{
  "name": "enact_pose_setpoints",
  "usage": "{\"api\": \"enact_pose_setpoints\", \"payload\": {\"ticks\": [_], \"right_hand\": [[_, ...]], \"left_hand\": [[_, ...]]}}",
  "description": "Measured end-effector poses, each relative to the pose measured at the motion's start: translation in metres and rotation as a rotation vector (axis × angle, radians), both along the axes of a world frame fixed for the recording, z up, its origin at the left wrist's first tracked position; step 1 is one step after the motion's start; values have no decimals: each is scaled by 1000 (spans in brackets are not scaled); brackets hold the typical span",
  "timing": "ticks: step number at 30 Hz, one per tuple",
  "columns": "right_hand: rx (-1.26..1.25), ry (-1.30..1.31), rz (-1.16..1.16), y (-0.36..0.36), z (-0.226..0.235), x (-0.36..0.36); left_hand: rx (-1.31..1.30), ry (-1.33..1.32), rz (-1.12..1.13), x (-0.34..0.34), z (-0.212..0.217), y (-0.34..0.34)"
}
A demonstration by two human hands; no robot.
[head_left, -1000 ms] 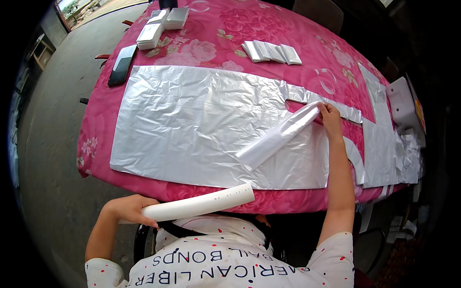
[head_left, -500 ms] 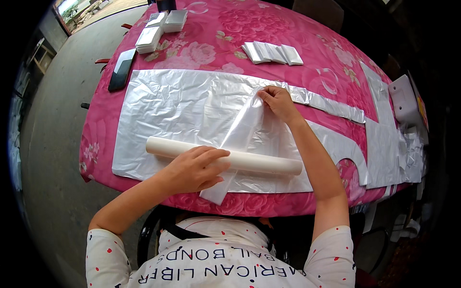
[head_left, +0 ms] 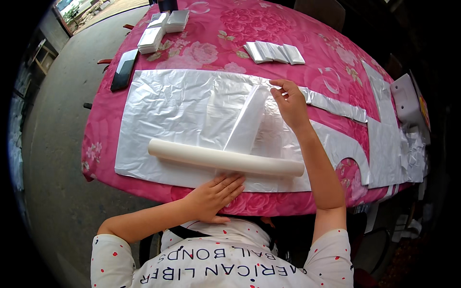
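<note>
A large sheet of clear white plastic film (head_left: 163, 101) lies spread before me, shaped like a bag or apron. Across it rests a white cylindrical roll (head_left: 206, 156), tilted slightly down to the right. A narrow folded plastic strip (head_left: 247, 115) runs lengthwise on the film and passes beneath the roll. My left hand (head_left: 218, 194) lies flat at the table's near edge, just below the roll, covering the strip's near end; its fingers are stretched out. Beside the strip's far end is my right hand (head_left: 290, 98), thumb and forefinger apart with nothing visible between them.
A pink flowered cloth (head_left: 201, 53) covers the table. Folded plastic packets stand in stacks (head_left: 151, 38) at the far left, and more packets (head_left: 273, 53) lie fanned at the back. A dark phone (head_left: 124, 70) rests by the left edge; a white box (head_left: 407, 101) stands at right.
My left hand has come off the roll and moved toward me, down onto the strip's near end. My right hand has let go of the strip's far end and shifted slightly right.
</note>
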State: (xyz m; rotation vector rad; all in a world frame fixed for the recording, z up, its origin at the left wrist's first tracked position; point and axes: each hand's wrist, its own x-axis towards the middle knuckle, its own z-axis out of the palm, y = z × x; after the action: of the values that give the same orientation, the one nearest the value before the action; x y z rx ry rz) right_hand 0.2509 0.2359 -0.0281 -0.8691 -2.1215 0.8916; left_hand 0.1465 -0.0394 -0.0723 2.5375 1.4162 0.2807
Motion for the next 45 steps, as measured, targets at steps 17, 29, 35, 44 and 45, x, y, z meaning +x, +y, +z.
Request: {"api": "enact_pose_setpoints", "payload": {"ticks": [17,29,35,44,45], "right_hand": [[478,-500,-195,-41,-28,119],[390,-311,379,-122,-10,79],[519,-260,253,-62,-25,28],[524,-190,303,-35,-24,1],[529,-179,377,-45,-24,9]], "left_hand": [[-70,-144,-21,9,3,-8],[79,138,155,41,-14,-21],[129,158,144,40,-20,-25],[-2,28,36,21,-11,-26],[17,2,20,18,-11,-27]]}}
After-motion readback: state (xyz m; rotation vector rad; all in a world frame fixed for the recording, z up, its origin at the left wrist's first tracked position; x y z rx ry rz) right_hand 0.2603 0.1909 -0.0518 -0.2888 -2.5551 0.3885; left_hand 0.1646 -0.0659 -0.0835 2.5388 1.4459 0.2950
